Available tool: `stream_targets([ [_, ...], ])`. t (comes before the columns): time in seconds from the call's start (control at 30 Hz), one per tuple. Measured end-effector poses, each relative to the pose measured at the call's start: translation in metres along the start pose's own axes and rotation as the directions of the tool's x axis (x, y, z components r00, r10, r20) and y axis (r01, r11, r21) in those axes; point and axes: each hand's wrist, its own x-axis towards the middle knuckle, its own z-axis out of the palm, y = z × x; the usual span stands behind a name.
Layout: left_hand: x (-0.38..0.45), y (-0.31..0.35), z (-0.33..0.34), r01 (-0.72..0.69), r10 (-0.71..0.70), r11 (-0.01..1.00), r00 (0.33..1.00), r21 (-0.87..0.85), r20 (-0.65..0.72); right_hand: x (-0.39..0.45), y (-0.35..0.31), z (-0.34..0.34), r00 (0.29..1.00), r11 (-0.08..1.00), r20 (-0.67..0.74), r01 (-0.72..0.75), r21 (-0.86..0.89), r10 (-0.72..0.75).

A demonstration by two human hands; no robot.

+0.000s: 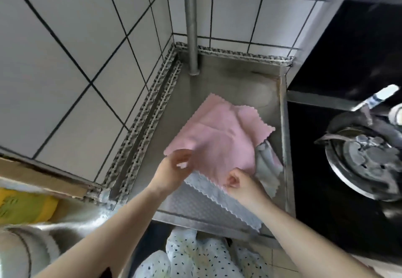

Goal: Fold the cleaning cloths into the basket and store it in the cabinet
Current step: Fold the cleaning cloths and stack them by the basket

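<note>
Both forearms reached forward from the bottom of the view over a steel counter [217, 86] set into a tiled corner. On it lay a pink cloth [219, 138], spread over a white cloth [219, 197] and a crumpled grey cloth [268, 164]. At the pink cloth's near-left corner, the left hand [174, 169] had its fingers curled, pinching the edge. Fingers tucked under, the right hand [241, 183] gripped the near-right edge. To fold well, I judged both corners should be lifted level and carried across to meet the far edge squarely, then smoothed flat. No basket or cabinet was in view; a gas burner [365, 160] sat to the right
</note>
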Motion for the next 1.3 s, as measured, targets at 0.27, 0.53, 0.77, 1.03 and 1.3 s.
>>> stream_targets([
  [0.27, 0.014, -0.01, 0.011, -0.321, 0.253, 0.878, 0.941, 0.356, 0.225, 0.013, 0.003, 0.016, 0.998, 0.949, -0.04, 0.037, -0.312, -0.053],
  [0.53, 0.023, -0.02, 0.015, -0.36, 0.272, 0.812, 0.93, 0.459, 0.247, 0.009, 0.003, 0.01, 0.993, 0.973, -0.104, 0.03, -0.229, -0.055],
  [0.77, 0.03, 0.0, 0.015, -0.448, 0.411, 0.755, 0.892, 0.479, 0.187, -0.005, -0.033, -0.055, 0.966, 0.992, -0.234, 0.092, -0.089, -0.111],
  [1.03, 0.067, 0.034, -0.015, -0.328, 0.422, 0.746, 0.906, 0.579, -0.03, 0.016, -0.063, -0.14, 0.893, 0.968, -0.372, 0.231, -0.1, -0.252],
  [1.3, 0.107, 0.121, -0.062, -0.277, 0.447, 0.78, 0.874, 0.561, -0.191, 0.052, -0.081, -0.213, 0.838, 0.867, -0.354, 0.245, -0.434, -0.415],
])
